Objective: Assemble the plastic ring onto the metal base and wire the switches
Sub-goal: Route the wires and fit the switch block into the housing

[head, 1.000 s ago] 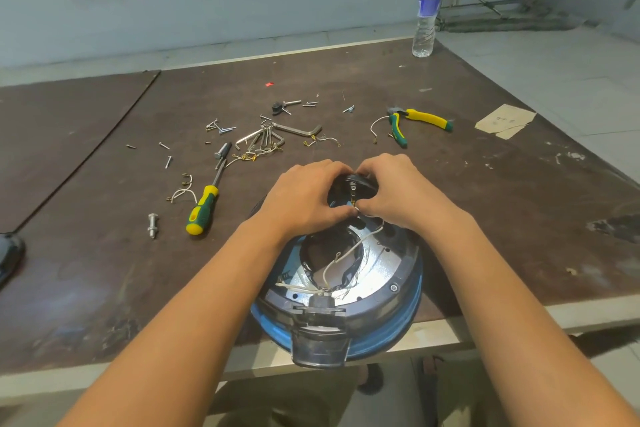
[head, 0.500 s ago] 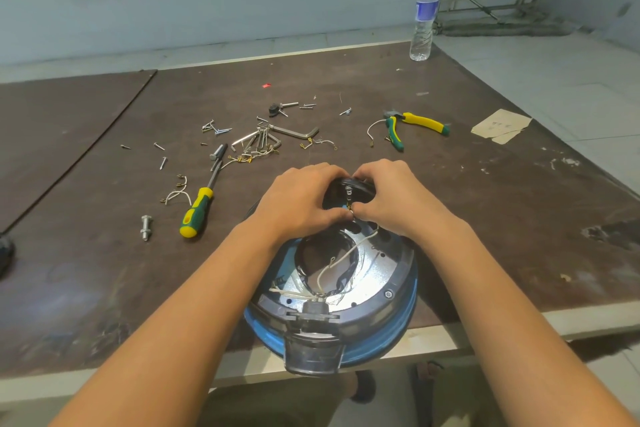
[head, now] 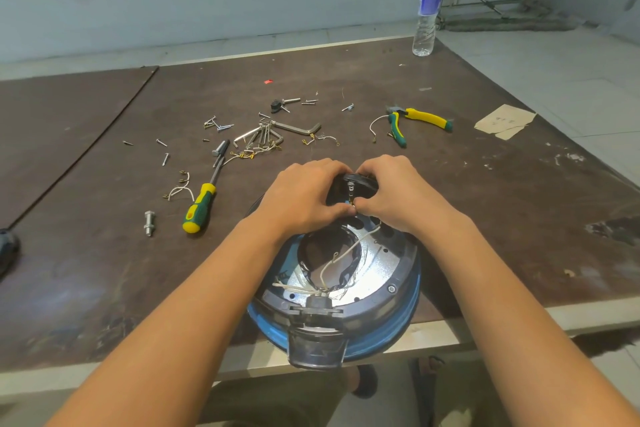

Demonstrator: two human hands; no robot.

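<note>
Head view — at twelve o'clock on the metal base (head: 378, 268), a black switch (head: 358, 181) is gripped by left hand (head: 304, 198) and right hand (head: 394, 194) together

The desk (head: 104, 253) is dark brown with pale scuffs. The metal base (head: 375, 267) is bright silver with a fine speckle, framed by a dark grey plastic ring (head: 374, 308) and a blue outer band (head: 412, 305). White wires (head: 349, 246) cross it, and the switch (head: 360, 182) at its far edge is black. Left of the base, the screwdriver (head: 199, 208) has a yellow-and-green handle. Beyond the base to the right, the pliers (head: 422, 120) have the same colours.
</note>
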